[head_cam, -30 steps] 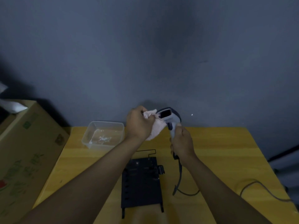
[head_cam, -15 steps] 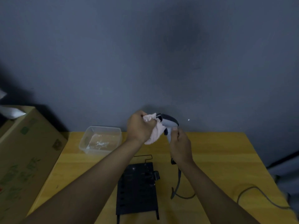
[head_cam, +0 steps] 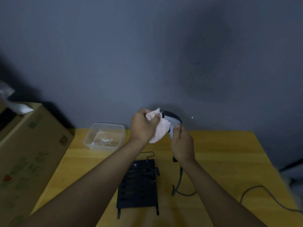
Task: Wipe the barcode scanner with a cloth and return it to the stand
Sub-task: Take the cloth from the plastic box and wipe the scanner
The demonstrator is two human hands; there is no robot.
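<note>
A grey barcode scanner [head_cam: 172,119] is held up above the far part of the wooden table [head_cam: 229,158]. My right hand [head_cam: 182,143] grips its handle from below. My left hand [head_cam: 143,126] holds a crumpled pink cloth [head_cam: 159,130] pressed against the front of the scanner's head, hiding the scan window. The scanner's dark cable [head_cam: 179,182] hangs from the handle and trails over the table to the right. A flat black stand [head_cam: 138,184] with slots lies on the table below my arms.
A clear plastic container [head_cam: 105,136] sits at the table's far left. A large cardboard box [head_cam: 27,153] stands beside the table on the left. A dark blue-grey wall rises behind. The cable loops toward the right edge [head_cam: 255,189].
The scanner's head has turned, so its window no longer faces me and the cloth covers its front. Both hands stay at about the same spot, still gripping the cloth and the scanner.
</note>
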